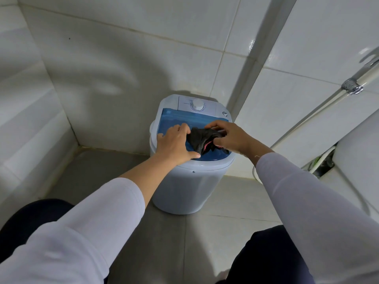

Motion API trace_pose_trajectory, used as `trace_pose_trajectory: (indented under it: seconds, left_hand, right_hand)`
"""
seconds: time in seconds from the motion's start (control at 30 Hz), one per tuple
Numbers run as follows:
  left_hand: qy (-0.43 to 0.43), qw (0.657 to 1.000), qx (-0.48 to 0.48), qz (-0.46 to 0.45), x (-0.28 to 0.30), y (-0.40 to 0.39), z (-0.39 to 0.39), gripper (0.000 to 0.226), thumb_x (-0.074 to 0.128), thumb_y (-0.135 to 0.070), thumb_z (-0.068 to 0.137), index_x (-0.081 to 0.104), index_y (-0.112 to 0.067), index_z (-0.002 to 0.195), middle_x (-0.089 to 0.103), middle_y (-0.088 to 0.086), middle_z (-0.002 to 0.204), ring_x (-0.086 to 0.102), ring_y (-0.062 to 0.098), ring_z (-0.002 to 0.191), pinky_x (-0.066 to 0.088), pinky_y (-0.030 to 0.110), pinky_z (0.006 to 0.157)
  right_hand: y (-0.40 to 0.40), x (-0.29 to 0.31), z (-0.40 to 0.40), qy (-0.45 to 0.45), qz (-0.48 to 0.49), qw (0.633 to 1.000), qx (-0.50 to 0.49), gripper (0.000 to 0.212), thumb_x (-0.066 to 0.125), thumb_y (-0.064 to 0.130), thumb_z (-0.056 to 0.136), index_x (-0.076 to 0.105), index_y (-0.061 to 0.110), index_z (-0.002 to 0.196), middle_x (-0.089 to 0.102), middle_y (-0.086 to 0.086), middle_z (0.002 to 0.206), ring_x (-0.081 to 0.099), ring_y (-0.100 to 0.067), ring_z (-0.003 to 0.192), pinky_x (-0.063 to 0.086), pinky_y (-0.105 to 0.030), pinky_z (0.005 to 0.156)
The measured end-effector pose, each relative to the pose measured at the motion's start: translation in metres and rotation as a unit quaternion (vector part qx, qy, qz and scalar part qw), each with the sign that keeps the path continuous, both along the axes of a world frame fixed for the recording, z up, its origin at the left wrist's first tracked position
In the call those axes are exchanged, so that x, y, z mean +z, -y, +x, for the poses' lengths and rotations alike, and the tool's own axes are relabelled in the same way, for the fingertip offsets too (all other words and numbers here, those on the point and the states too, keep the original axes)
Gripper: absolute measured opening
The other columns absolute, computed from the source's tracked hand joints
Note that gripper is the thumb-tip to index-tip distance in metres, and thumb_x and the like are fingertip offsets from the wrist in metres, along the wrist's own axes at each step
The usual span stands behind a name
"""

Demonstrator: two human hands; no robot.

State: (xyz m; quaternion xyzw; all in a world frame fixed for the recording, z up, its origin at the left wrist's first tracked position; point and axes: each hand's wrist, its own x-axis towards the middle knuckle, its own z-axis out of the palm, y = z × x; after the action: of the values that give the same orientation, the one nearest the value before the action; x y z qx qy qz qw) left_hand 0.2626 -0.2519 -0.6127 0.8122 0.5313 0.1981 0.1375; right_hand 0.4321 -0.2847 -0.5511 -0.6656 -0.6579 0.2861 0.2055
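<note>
A dark, almost black garment (202,139) lies bunched on the blue see-through lid (180,116) of a small white washing machine (188,187), towards the lid's near right part. The cloth is crumpled into a loose wad with deep folds and a matt, slightly ribbed look. A streak of pink (208,144) shows in a fold near its lower edge, and a dark end trails off to the right over the lid's rim. Both hands are on it. The left hand (176,144) lies low over the lid with its fingers bent into the garment's left edge and its thumb stretched along the lid below the wad, so its grip takes the cloth from that side. The right hand (231,138) arches over the top right of the wad, fingers curled down behind it and thumb pressed in from the front, a narrow grip pinching the cloth. Both arms wear pale long sleeves. Behind the lid sits a white control panel with a round dial (197,104). The machine stands on a grey tiled floor (98,169) in a corner of white tiled walls (123,58), and a pale hose with a metal fitting (351,87) runs down the wall on the right.
</note>
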Motion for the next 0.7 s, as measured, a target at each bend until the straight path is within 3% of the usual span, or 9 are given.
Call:
trace_pose_trajectory:
  seconds: [0.13, 0.23, 0.37, 0.43, 0.6, 0.7]
  left_hand:
    - [0.032, 0.996, -0.011, 0.077, -0.004, -0.001, 0.004, 0.047, 0.068, -0.046, 0.078, 0.051, -0.021, 0.114, 0.059, -0.002, 0.113, 0.053, 0.02, 0.11, 0.037, 0.04, 0.092]
    - [0.053, 0.993, -0.023, 0.101, -0.002, -0.004, 0.004, 0.027, 0.06, -0.036, 0.088, 0.058, -0.02, 0.109, 0.063, -0.001, 0.105, 0.056, 0.022, 0.103, 0.038, 0.038, 0.088]
    - [0.166, 0.986, 0.0, 0.032, 0.013, -0.01, 0.002, 0.018, 0.054, -0.029, 0.092, 0.059, -0.014, 0.101, 0.069, -0.001, 0.098, 0.063, 0.021, 0.094, 0.05, 0.037, 0.08]
    - [0.214, 0.977, 0.019, -0.009, 0.026, -0.013, 0.002, 0.02, 0.053, -0.028, 0.093, 0.06, -0.013, 0.104, 0.063, -0.004, 0.094, 0.059, 0.014, 0.089, 0.044, 0.027, 0.074]
    - [0.271, 0.96, 0.052, -0.038, 0.058, -0.02, 0.006, 0.016, 0.054, -0.031, 0.092, 0.063, -0.018, 0.095, 0.06, -0.005, 0.082, 0.053, 0.012, 0.078, 0.036, 0.019, 0.065]
    - [0.287, 0.955, 0.048, -0.053, 0.073, -0.021, 0.009, 0.011, 0.056, -0.032, 0.09, 0.061, -0.022, 0.09, 0.06, -0.006, 0.077, 0.054, 0.013, 0.075, 0.035, 0.018, 0.059]
  right_hand:
    - [-0.001, -0.002, 0.006, 0.035, 0.051, 0.998, -0.017, 0.036, 0.057, 0.006, 0.083, 0.059, 0.019, 0.116, 0.06, 0.002, 0.104, 0.056, -0.016, 0.093, 0.042, -0.023, 0.084]
    - [-0.002, -0.004, 0.007, 0.04, 0.072, 0.996, -0.035, 0.032, 0.055, 0.011, 0.087, 0.056, 0.018, 0.118, 0.064, -0.005, 0.112, 0.056, -0.017, 0.093, 0.04, -0.024, 0.086]
    - [-0.003, -0.003, 0.007, 0.072, 0.129, 0.987, -0.071, 0.034, 0.058, 0.013, 0.087, 0.055, 0.016, 0.12, 0.062, -0.01, 0.119, 0.058, -0.023, 0.107, 0.038, -0.023, 0.087]
    - [-0.003, 0.001, 0.007, 0.099, 0.156, 0.98, -0.076, 0.038, 0.063, 0.015, 0.082, 0.056, 0.016, 0.119, 0.059, -0.012, 0.118, 0.056, -0.023, 0.109, 0.036, -0.022, 0.085]
    - [-0.002, 0.017, 0.0, 0.106, 0.212, 0.969, -0.07, 0.03, 0.069, 0.021, 0.076, 0.064, 0.015, 0.105, 0.05, -0.004, 0.1, 0.05, -0.013, 0.089, 0.044, -0.025, 0.081]
    - [-0.001, 0.027, -0.008, 0.082, 0.221, 0.97, -0.056, 0.022, 0.071, 0.021, 0.074, 0.068, 0.013, 0.094, 0.052, 0.001, 0.092, 0.051, -0.013, 0.082, 0.038, -0.008, 0.067]
